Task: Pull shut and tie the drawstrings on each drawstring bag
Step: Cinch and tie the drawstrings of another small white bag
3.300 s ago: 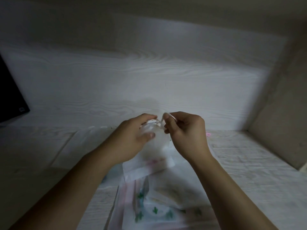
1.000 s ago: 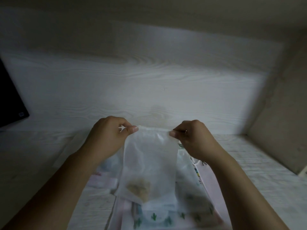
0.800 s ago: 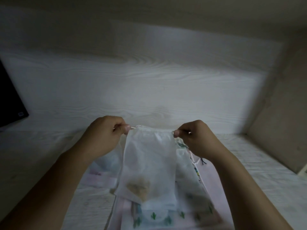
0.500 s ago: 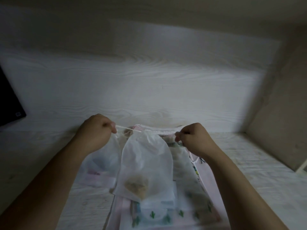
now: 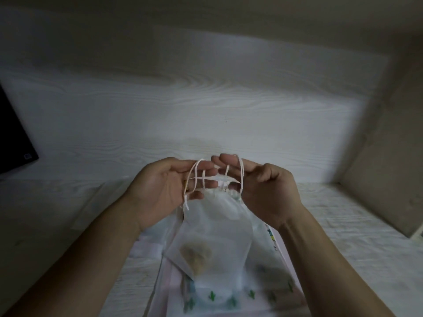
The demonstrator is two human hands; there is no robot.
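From the head camera, two bare hands are up in front of a pale wooden wall (image 5: 206,106). Between them hangs a thin white see-through bag (image 5: 215,229) with a brown lump (image 5: 196,252) inside near the bottom. The top of the bag is bunched up tight.

The left hand (image 5: 169,186) has its palm turned up and its fingers held out fairly straight — white strings (image 5: 194,177) lie looped over those fingers, and one loose end dangles down. The right hand (image 5: 258,186) is close beside it, fingers gently bent, with another loop of string (image 5: 240,172) hooked over its fingertips.

Under the bag, more bags lie flat on the light wooden table (image 5: 343,225) — one has little green cactus pictures (image 5: 231,298). A dark flat thing (image 5: 13,143) sits at the far left edge.
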